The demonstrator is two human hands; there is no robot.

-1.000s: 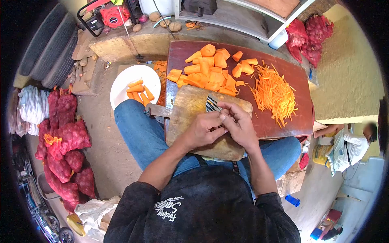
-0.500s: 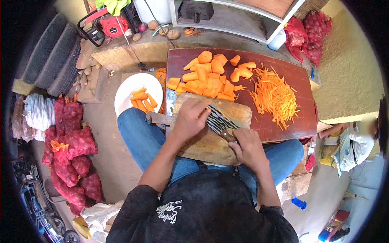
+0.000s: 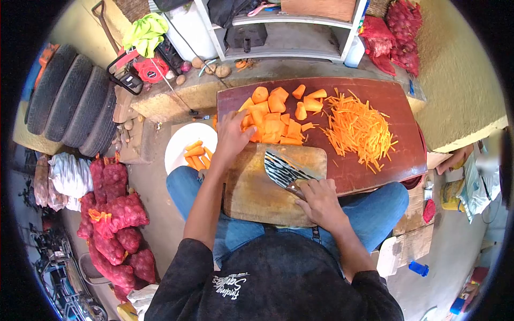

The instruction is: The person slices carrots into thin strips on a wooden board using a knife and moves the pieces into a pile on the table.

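Observation:
My right hand [image 3: 319, 200] is wrapped round the handle of a knife [image 3: 282, 170], whose black-and-white patterned blade lies low over the wooden cutting board [image 3: 251, 195] on my lap. At the left of the table, my left hand [image 3: 234, 134] reaches onto a heap of peeled carrot chunks [image 3: 273, 127]. Its fingers are apart and touch the nearest chunks, with the fingertips partly hidden among them. A pile of thin carrot sticks [image 3: 356, 128] lies on the right side of the table.
The dark red table [image 3: 393, 99] stands in front of me. Left of it, a white plate [image 3: 176, 140] holds several carrot pieces. Red net sacks [image 3: 120, 214] and stacked tyres [image 3: 69, 93] are on the left. A shelf [image 3: 300, 51] stands behind, and a person [image 3: 474, 184] is at the far right.
My left hand has left the cutting board and moved forward to the carrot chunks. The knife stays in my right hand over the board. The view has shifted slightly.

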